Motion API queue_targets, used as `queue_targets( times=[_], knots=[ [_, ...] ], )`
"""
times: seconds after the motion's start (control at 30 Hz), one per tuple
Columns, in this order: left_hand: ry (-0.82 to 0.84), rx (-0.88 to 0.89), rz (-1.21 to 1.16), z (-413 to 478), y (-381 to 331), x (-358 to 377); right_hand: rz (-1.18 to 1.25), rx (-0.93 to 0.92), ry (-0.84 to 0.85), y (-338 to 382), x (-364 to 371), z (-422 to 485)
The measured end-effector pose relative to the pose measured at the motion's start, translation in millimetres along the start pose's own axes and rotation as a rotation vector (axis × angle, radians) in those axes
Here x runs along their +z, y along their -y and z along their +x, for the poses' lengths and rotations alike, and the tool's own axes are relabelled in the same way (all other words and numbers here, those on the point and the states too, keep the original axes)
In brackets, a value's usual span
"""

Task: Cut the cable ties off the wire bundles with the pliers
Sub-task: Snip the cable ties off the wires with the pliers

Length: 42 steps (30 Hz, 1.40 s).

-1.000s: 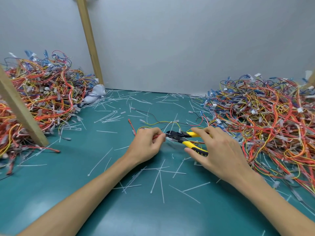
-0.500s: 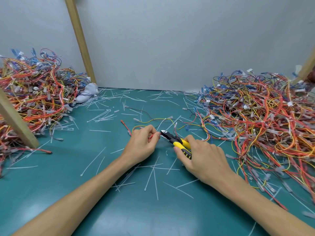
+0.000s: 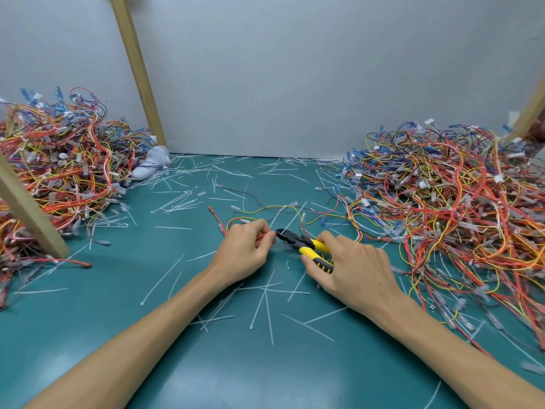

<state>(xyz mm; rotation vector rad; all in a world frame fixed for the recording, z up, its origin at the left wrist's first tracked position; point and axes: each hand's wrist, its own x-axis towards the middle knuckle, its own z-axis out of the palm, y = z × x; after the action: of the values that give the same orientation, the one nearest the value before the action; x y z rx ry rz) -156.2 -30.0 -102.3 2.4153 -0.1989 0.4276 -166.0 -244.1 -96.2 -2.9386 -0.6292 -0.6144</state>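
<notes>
Pliers (image 3: 298,242) in right hand (image 3: 351,267), tips beside left hand (image 3: 244,249)

pliers (image 3: 304,245): I see yellow handles with black patches, black head
held wire (image 3: 263,237): red
worktop (image 3: 118,290): teal
cut ties (image 3: 267,308): whitish, I'd say
wire piles (image 3: 457,208): mostly red, orange, yellow, some blue
wall (image 3: 295,69): pale grey

Big wire piles on the left (image 3: 59,172) and right (image 3: 448,208) box in the surface (image 3: 118,290); wooden posts (image 3: 135,69) stand left. Middle lane only has loose cut cable ties (image 3: 265,302).
</notes>
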Motion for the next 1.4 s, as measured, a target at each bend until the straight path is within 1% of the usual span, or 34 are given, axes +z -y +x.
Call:
queue_targets(
  times=[0.23, 0.37, 0.5, 0.57, 0.63, 0.73, 0.77, 0.83, 0.93, 1.03, 1.13, 1.2, 1.27, 1.4],
  knots=[
    [0.015, 0.012, 0.041, 3, 0, -3, -0.014, -0.013, -0.001, -5, 0, 3],
    [0.023, 0.034, 0.058, 1, 1, -2, 0.026, -0.009, -0.01, -10, 0, 4],
    [0.044, 0.106, 0.078, 1, 5, -4, 0.035, -0.055, 0.011, -16, 0, 6],
    [0.054, 0.185, 0.12, 1, 8, -6, 0.091, -0.041, 0.052, -22, -3, 9],
    [0.024, 0.267, 0.164, 1, 11, -8, 0.216, 0.009, 0.11, -30, -9, 13],
    [0.009, 0.342, 0.115, 4, 11, -10, 0.365, -0.011, 0.19, -40, -17, 18],
    [0.039, 0.343, 0.061, 4, 11, -10, 0.39, -0.035, 0.208, -43, -18, 19],
    [0.131, 0.29, -0.059, 5, 11, -10, 0.389, -0.075, 0.229, -46, -20, 19],
    [0.246, 0.207, -0.095, 5, 11, -10, 0.265, -0.126, 0.174, -45, -19, 16],
    [0.268, 0.163, -0.118, 6, 12, -9, 0.153, -0.199, 0.054, -44, -16, 13],
    [0.282, 0.124, -0.168, 6, 15, -10, 0.132, -0.284, -0.082, -44, -14, 12],
    [0.289, 0.097, -0.214, 7, 16, -11, 0.133, -0.317, -0.141, -45, -12, 13],
    [0.287, 0.069, -0.266, 7, 16, -11, 0.145, -0.319, -0.138, -47, -10, 14],
    [0.284, 0.051, -0.29, 8, 17, -11, 0.157, -0.288, -0.062, -48, -8, 14]
  ],
)
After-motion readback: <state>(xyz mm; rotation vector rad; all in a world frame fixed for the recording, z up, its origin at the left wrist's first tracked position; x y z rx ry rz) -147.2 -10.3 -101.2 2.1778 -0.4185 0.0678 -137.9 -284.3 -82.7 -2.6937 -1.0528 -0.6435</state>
